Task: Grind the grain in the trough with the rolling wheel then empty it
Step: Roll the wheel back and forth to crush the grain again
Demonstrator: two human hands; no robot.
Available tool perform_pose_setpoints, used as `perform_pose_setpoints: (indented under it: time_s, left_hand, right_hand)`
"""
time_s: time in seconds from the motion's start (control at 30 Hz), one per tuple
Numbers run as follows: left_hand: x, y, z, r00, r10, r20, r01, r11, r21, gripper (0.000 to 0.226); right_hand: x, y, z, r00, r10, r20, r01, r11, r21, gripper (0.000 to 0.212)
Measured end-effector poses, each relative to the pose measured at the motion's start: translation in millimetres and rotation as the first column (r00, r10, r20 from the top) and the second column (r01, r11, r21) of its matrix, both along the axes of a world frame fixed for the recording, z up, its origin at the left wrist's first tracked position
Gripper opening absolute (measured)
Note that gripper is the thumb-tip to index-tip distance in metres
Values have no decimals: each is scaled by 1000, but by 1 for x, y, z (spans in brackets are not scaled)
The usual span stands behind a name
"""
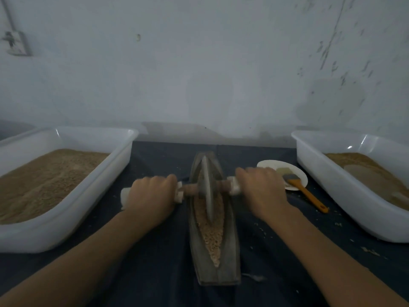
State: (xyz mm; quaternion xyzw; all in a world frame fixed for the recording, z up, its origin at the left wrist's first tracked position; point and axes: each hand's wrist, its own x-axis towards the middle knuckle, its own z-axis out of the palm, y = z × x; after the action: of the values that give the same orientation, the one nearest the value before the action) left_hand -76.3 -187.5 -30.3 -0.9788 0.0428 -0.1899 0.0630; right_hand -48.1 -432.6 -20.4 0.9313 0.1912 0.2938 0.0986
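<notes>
Behind everything stands a pale, scuffed wall (pixel 199 74), and below it the table (pixel 155 273) is draped in dark cloth. On it, 2 hands work 1 tool: the left hand (pixel 152 193) is curled round the white-wrapped left end of the wooden axle (pixel 190 189), and the right hand (pixel 261 189) grips the wrapped right end. Between them the grey rolling wheel (pixel 205 189) stands upright in the long, boat-shaped trough (pixel 194 240), toward its far half. Pale grain (pixel 212 235) lies along the groove on the near side of the wheel. Just right of the right hand sits a white plate (pixel 272 165) with an orange-handled brush (pixel 305 191) resting across it. Well apart on either side sit 2 white plastic tubs, the left tub (pixel 99 196) and the right tub (pixel 332 196), each holding brown meal. Crumbs dot the cloth.
</notes>
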Motion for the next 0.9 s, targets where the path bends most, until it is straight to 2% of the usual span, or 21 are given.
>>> perform_pose_setpoints:
  time_s: [0.1, 0.23, 0.37, 0.5, 0.63, 0.8, 0.9]
  left_hand:
    - [-57, 3, 8, 998, -18, -66, 21, 999, 48, 38]
    - [-91, 1, 20, 998, -68, 17, 65, 985, 158, 47]
    - [-56, -4, 18, 992, 7, -122, 3, 996, 84, 28]
    - [15, -8, 20, 999, -3, -39, 6, 997, 76, 19]
    - [60, -6, 23, 1000, -14, 20, 12, 996, 84, 20]
    - [35, -4, 13, 999, -24, -30, 26, 999, 35, 21]
    - [-11, -1, 9, 995, -38, -98, 44, 997, 64, 25]
  right_hand:
    - [-51, -18, -4, 981, 166, 102, -173, 983, 57, 38]
    - [-75, -32, -3, 961, 248, 118, -258, 963, 79, 43]
    - [-44, -22, -12, 993, 116, -23, -114, 991, 74, 33]
    - [18, -7, -12, 990, -50, -130, 63, 993, 95, 21]
    - [53, 4, -8, 981, -143, -134, 157, 983, 98, 14]
    - [20, 4, -1, 992, -92, -90, 96, 994, 43, 12]
    - [-27, -10, -3, 999, 36, -35, -36, 999, 9, 25]
